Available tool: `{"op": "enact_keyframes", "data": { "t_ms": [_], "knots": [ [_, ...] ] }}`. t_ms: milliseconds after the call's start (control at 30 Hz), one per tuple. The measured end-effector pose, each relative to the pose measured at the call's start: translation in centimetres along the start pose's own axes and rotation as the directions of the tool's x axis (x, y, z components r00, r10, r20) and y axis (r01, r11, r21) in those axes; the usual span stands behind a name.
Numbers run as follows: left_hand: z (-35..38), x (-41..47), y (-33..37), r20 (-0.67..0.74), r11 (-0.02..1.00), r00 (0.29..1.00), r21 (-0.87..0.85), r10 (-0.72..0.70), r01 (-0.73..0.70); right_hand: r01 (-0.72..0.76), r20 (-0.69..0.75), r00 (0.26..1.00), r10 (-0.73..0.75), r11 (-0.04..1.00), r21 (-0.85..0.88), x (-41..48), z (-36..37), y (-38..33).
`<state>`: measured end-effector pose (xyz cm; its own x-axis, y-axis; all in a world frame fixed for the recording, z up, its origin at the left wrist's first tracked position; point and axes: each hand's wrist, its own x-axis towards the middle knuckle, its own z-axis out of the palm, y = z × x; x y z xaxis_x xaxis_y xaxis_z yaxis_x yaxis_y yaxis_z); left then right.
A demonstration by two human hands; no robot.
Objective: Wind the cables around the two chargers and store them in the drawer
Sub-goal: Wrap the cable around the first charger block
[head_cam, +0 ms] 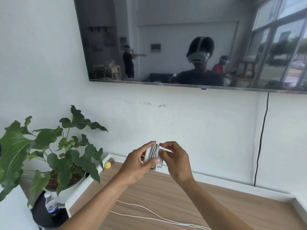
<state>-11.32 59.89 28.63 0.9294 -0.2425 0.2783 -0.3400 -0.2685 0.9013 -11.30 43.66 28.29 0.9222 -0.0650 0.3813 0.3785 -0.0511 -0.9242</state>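
Note:
A white charger with several turns of white cable wound around it is held up in front of the wall, above the wooden tabletop. My left hand grips the charger, thumb across its front. My right hand pinches the cable's end at the charger's top right edge. A second white cable lies loose in long lines across the tabletop below my forearms. The second charger and the drawer are out of sight.
The wooden tabletop has a raised white rim. A potted green plant stands at the left, a plastic bottle on a black stool below it. A small yellow object sits at the back corner. A wall-mounted TV hangs above, its black cord running down.

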Motion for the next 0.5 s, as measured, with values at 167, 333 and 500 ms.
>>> {"op": "enact_keyframes", "data": {
  "t_ms": [167, 333, 500],
  "knots": [
    [0.0, -0.2, 0.5, -0.008, 0.998, 1.0, -0.056, -0.017, 0.017, 0.007, 0.007, 1.0, -0.008, 0.999, 0.041, -0.2, 0.0, 0.0],
    [0.1, -0.5, 0.2, -0.002, 0.999, 0.999, -0.032, -0.036, 0.036, -0.08, 0.089, 0.994, 0.063, 0.977, 0.197, 0.1, -0.8, 0.0],
    [0.3, -0.8, 0.0, 0.032, 0.995, 0.998, -0.083, -0.055, 0.057, -0.1, 0.157, 0.985, 0.067, 0.972, 0.214, 0.5, -1.5, 0.2]
  ]
}}
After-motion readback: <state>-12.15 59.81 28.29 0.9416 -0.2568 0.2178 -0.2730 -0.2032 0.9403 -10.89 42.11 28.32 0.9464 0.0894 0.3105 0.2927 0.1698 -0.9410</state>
